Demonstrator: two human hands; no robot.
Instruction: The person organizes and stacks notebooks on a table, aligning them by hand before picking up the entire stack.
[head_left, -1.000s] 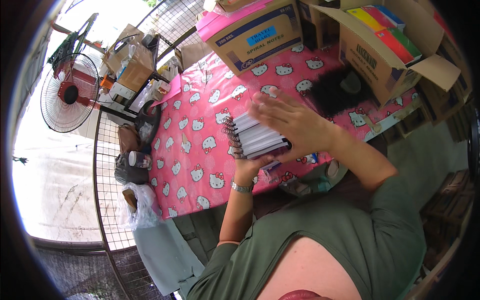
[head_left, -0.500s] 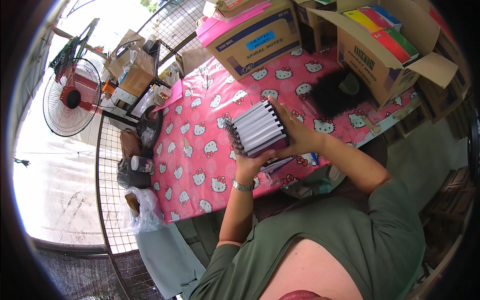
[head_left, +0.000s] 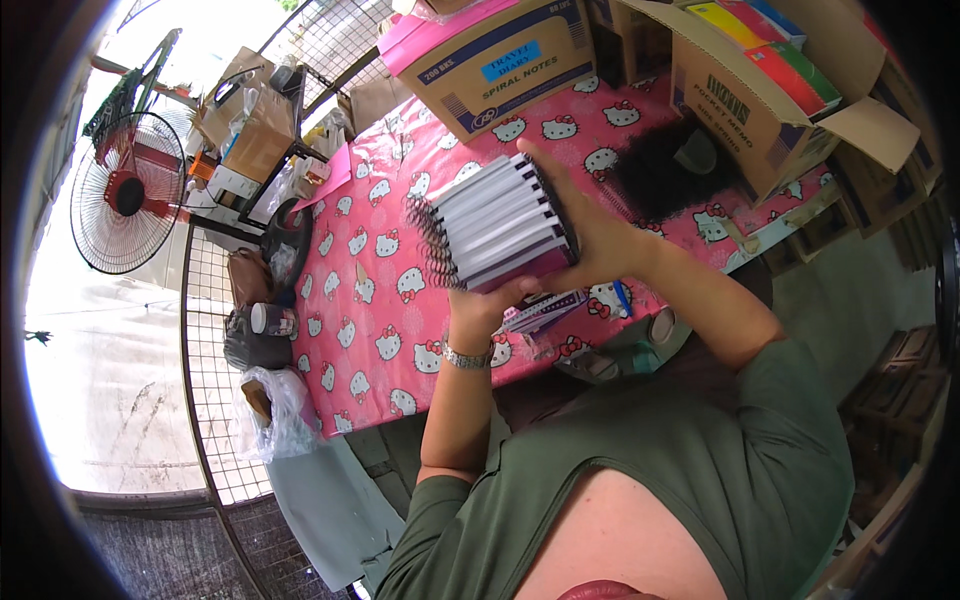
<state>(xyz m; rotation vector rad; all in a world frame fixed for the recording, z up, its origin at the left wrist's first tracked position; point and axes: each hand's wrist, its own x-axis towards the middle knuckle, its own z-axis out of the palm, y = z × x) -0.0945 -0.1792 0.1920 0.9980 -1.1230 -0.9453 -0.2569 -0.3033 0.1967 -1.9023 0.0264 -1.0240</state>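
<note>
A thick bundle of small spiral notebooks [head_left: 500, 222] is held between my two hands above the pink table. White page edges face up, with black wire coils sticking out along the left side. My right hand [head_left: 598, 232] wraps the far right side of the bundle, fingers along its dark covers. My left hand [head_left: 482, 312], with a watch on its wrist, grips the near lower edge. Its fingers are partly hidden under the bundle. Just below the hands lie purple-and-white printed pieces [head_left: 550, 314] and a blue pen-like item [head_left: 623, 299].
The table has a pink patterned cover [head_left: 385, 310]. A closed carton [head_left: 490, 75] stands at the back, and an open carton [head_left: 735, 120] with colourful packs at the right. Between them sits a black tangled heap [head_left: 655, 180]. A fan [head_left: 127, 193] and plastic bag [head_left: 275, 410] are left.
Both hands have raised the notebook bundle up and slightly left, so it looks larger. More of the purple-and-white pieces below shows. The whole view has shifted a little.
</note>
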